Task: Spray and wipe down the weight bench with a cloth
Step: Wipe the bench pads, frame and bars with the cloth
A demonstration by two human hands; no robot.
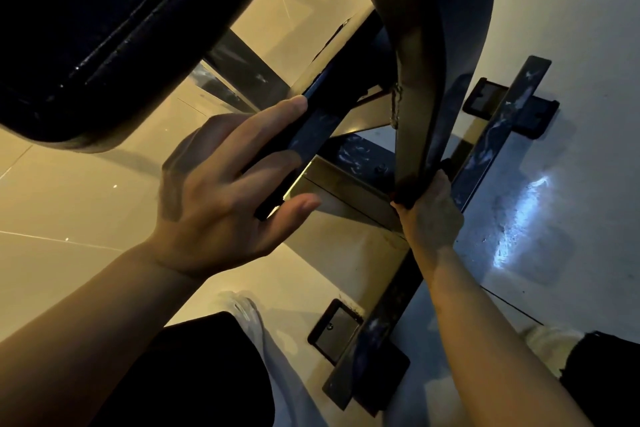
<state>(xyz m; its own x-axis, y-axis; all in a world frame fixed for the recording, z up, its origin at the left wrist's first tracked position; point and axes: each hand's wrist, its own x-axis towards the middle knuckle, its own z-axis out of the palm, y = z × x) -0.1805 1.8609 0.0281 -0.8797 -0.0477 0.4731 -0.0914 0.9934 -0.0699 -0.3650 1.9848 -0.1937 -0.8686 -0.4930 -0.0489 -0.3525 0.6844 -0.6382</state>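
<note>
While left hand (221, 191) grips a strut (311, 128), right hand (429, 211) presses dark cloth (407, 192)

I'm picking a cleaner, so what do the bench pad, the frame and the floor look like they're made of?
Pad: likely dark vinyl or leatherette, with a pebbled grain, a seam and a wet-looking sheen.
Frame: probably painted steel, shown by flat dark bars, a bolt head and pale smears or scuffs.
Floor: apparently glossy tile, with thin joint lines and light reflections.
</note>
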